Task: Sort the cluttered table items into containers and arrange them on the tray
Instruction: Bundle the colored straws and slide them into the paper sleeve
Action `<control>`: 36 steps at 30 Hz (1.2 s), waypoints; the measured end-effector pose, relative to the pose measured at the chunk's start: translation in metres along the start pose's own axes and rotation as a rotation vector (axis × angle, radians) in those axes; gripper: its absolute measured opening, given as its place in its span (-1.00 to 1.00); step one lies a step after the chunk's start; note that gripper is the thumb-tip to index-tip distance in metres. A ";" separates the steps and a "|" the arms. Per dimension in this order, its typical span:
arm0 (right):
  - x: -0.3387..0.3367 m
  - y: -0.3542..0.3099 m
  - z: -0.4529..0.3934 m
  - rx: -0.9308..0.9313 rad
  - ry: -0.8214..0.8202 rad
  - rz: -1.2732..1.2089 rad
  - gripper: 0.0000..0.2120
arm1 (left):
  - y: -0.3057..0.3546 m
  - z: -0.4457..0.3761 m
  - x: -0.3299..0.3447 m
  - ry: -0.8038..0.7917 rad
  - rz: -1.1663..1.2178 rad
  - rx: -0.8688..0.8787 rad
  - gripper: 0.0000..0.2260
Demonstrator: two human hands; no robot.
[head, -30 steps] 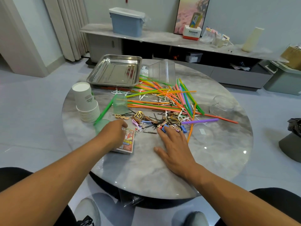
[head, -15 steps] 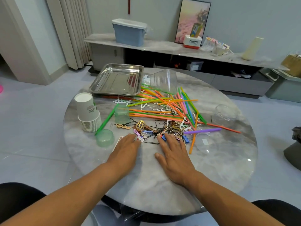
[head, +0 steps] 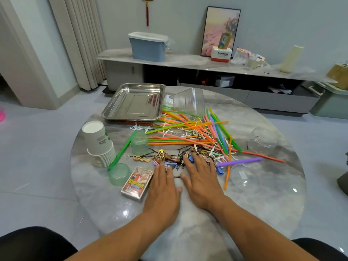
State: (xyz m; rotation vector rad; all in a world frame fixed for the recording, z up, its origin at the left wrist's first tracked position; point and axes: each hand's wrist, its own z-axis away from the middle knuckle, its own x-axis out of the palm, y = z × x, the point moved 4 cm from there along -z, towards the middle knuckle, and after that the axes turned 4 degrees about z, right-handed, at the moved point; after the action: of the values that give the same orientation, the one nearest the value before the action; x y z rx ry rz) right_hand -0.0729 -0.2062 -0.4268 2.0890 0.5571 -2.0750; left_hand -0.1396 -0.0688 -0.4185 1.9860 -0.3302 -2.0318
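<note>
— Where, the hair clips [head: 165,157]?
— Just past both sets of fingertips, strewn left to right.
— Hands?
— Left hand [head: 163,189] and right hand [head: 202,180] flat, fingers straight, gripping nothing; right nearer.
— Room?
— Bare table [head: 263,204] toward the near edge; card box [head: 137,183] crowding left; tray [head: 134,101] far behind.

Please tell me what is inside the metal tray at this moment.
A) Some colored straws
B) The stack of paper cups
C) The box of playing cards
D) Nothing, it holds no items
D: the metal tray shows only its bare shiny bottom, while the straws, the paper cups and the card box all lie on the table outside it.
</note>
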 end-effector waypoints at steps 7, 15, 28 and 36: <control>-0.028 -0.007 0.012 0.029 0.347 -0.106 -0.50 | -0.002 -0.026 0.002 0.098 0.083 -0.054 -0.36; -0.083 0.066 -0.003 0.455 0.183 0.170 -0.59 | 0.010 -0.045 0.006 0.082 0.196 0.226 -0.43; -0.102 0.093 -0.036 0.306 -0.054 0.539 -0.77 | 0.030 -0.087 -0.027 0.139 0.234 0.261 -0.43; -0.107 0.156 -0.051 0.537 -0.075 0.356 -0.75 | 0.019 -0.147 -0.041 0.052 0.076 0.282 -0.43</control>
State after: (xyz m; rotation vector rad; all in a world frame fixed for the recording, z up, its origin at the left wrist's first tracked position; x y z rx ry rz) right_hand 0.0335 -0.3486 -0.3439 2.1353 -0.4078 -2.2319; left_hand 0.0086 -0.0672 -0.3774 2.1443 -0.7044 -1.9732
